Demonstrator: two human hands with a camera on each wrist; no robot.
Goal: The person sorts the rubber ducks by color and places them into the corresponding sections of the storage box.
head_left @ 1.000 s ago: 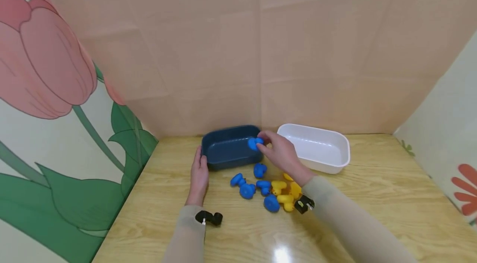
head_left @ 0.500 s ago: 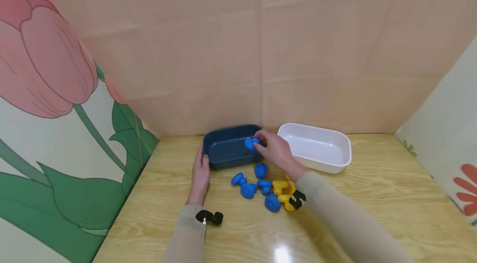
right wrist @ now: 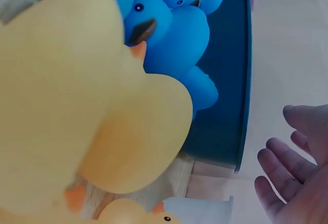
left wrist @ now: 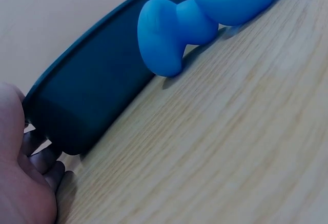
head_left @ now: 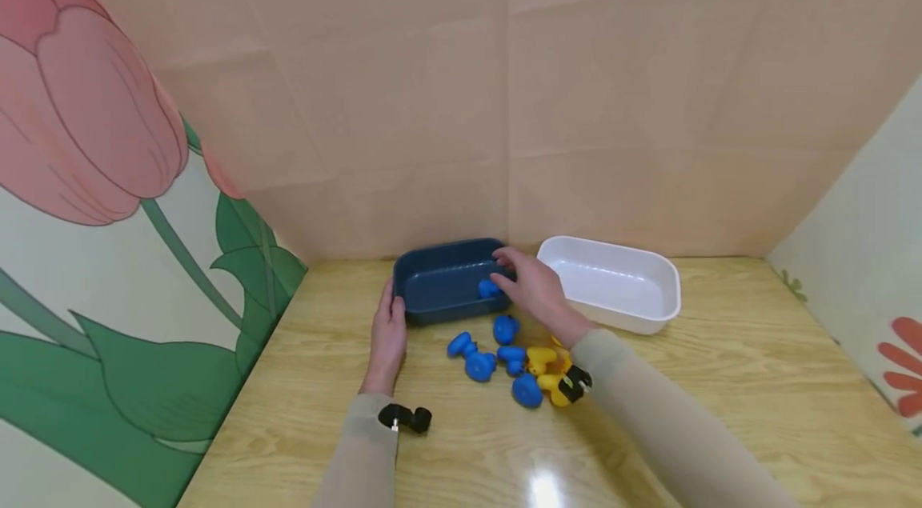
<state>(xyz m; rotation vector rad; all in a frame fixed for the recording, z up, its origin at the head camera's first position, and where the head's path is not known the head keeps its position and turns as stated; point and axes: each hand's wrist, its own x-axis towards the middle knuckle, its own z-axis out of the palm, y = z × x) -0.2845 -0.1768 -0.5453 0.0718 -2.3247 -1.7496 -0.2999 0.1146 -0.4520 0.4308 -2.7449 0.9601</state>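
Note:
My left hand (head_left: 387, 340) rests against the left end of a dark blue tray (head_left: 421, 312), fingers extended along its outside. In the left wrist view, the fingers (left wrist: 43, 160) show beside the tray's end. My right hand (head_left: 536, 288) hovers over the tray's right end, thumb and fingers spread apart with nothing between them. Just below its fingertips a blue rubber duck (head_left: 488, 289) lies inside the tray. In front of the tray, several blue rubber ducks (head_left: 479, 366) lie in a loose group. Yellow rubber ducks (head_left: 540, 359) lie right of them, partly hidden by the right wrist.
A white tray (head_left: 666, 304) stands to the right of the dark one. Behind both trays rises a beige cloth backdrop (head_left: 403, 132). Wood-grain tabletop (head_left: 288, 412) spreads around the ducks, with flower-print walls on both sides. A small black camera (head_left: 574, 385) sits on the right wrist.
The right hand has moved slightly left over the dark blue tray and let go of the blue duck it pinched. The duck has dropped into the tray. The left hand has stayed at the tray's side.

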